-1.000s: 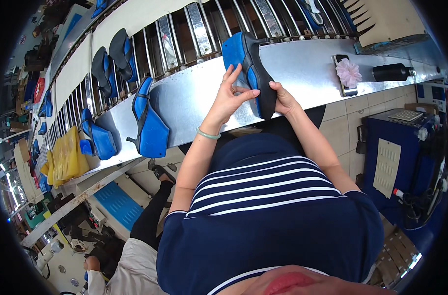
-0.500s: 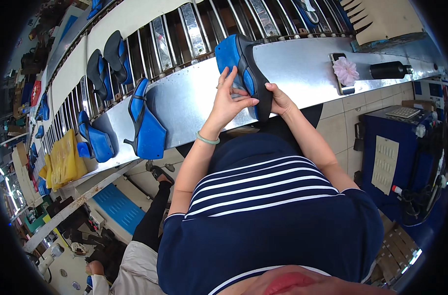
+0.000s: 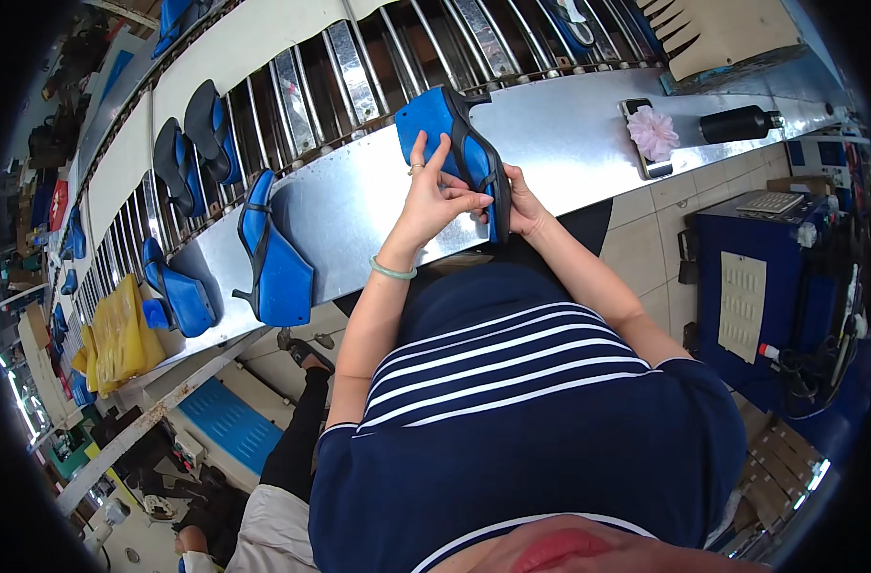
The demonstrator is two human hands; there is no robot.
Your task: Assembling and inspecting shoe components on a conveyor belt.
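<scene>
"What surrounds the held sandal point(image 3: 476, 162)?"

"The left hand point(image 3: 431, 205) is at its left side, the right hand point(image 3: 524, 203) at its right. Beyond it run the rollers point(image 3: 348, 72)."

"Left of it?"

"A second sandal point(image 3: 281, 267) on the metal ledge point(image 3: 354, 186); farther left, a third point(image 3: 182, 294), then the plastic bags point(image 3: 122, 334)."

"Right of it?"

"A phone point(image 3: 659, 170) under a flower ornament point(image 3: 652, 132), then, farther right, a bottle point(image 3: 736, 125)."

Can't read any text, label, number or sign; can't make out red-and-white patch point(image 3: 58, 204) at far left; too small
</scene>
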